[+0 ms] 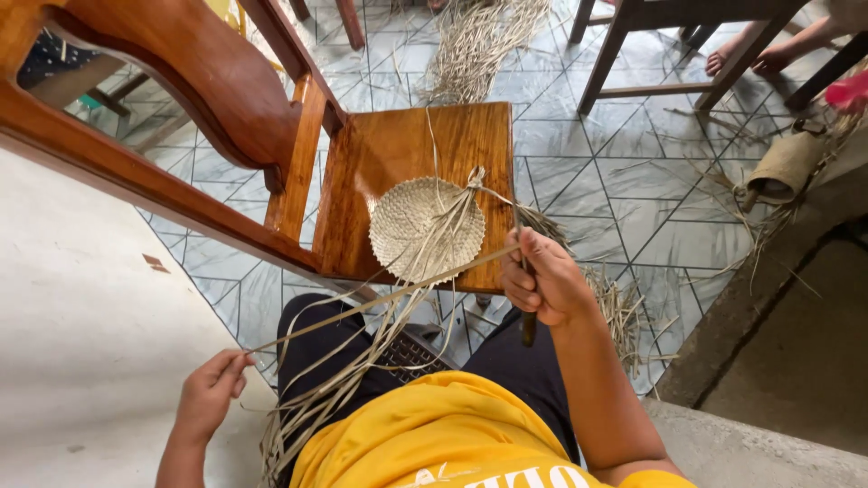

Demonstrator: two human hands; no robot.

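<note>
Grey patterned floor tiles [633, 181] lie under a seated person. Nearest, the left hand [210, 390] pinches the end of a palm strip [380, 296], pulled taut; the right hand [542, 278], fisted around a dark-handled tool [528, 327], seems to split or scrape it. Beyond, a round woven mat [425, 226] rests on the wooden chair seat [380, 154].

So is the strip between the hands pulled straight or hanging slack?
Straight: the strip runs in one taut line from the left hand up to the right hand, above the loose strands.
</note>
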